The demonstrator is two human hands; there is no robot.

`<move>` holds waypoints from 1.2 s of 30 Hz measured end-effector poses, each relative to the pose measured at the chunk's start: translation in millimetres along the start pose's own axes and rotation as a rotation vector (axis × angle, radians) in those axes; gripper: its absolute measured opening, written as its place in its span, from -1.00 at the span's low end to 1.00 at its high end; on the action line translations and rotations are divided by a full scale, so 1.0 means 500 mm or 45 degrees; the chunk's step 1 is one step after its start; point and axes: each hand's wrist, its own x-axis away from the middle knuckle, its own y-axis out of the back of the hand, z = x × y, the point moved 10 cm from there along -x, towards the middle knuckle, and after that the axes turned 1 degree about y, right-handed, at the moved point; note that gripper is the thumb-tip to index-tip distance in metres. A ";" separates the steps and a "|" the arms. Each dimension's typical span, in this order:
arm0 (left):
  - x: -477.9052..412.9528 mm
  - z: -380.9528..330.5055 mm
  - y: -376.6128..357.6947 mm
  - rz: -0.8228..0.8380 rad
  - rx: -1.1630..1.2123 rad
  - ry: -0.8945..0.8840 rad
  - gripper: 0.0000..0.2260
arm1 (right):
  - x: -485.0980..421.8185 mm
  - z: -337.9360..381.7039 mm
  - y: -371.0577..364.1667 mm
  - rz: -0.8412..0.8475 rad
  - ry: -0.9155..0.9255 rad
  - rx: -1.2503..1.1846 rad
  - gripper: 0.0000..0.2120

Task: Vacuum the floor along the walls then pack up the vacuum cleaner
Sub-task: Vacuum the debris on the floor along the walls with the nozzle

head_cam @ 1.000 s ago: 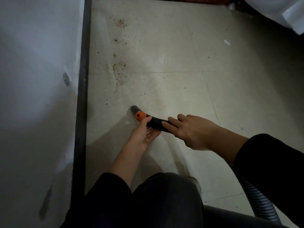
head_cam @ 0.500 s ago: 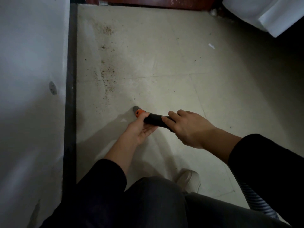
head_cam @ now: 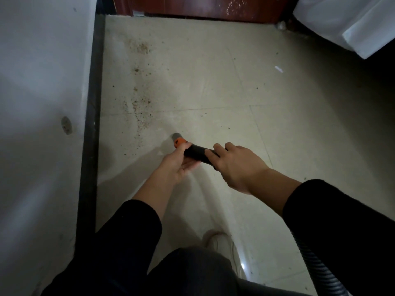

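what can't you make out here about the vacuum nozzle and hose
Head view only:
1. Vacuum cleaner body: outside the frame; the grey ribbed hose runs off the bottom edge.
2. Rear of the black curved nozzle with orange collar: covered by the right hand; its underside by the left hand.
3. Whether its grey tip touches the floor: too dim.
4. The small white scrap: too small to identify.

Crumbs (head_cam: 141,116) between wall (head_cam: 42,82) and nozzle (head_cam: 177,138)
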 end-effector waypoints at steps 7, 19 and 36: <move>-0.002 -0.002 -0.034 0.066 -0.015 0.048 -0.76 | 0.000 -0.011 0.007 0.028 -0.045 0.055 -0.49; 0.042 0.006 0.080 0.012 0.104 -0.024 -0.73 | -0.015 0.076 0.038 -0.047 0.209 0.018 -0.48; 0.092 -0.012 0.209 -0.150 0.214 -0.102 -0.74 | -0.055 0.178 0.074 -0.117 0.406 -0.006 -0.49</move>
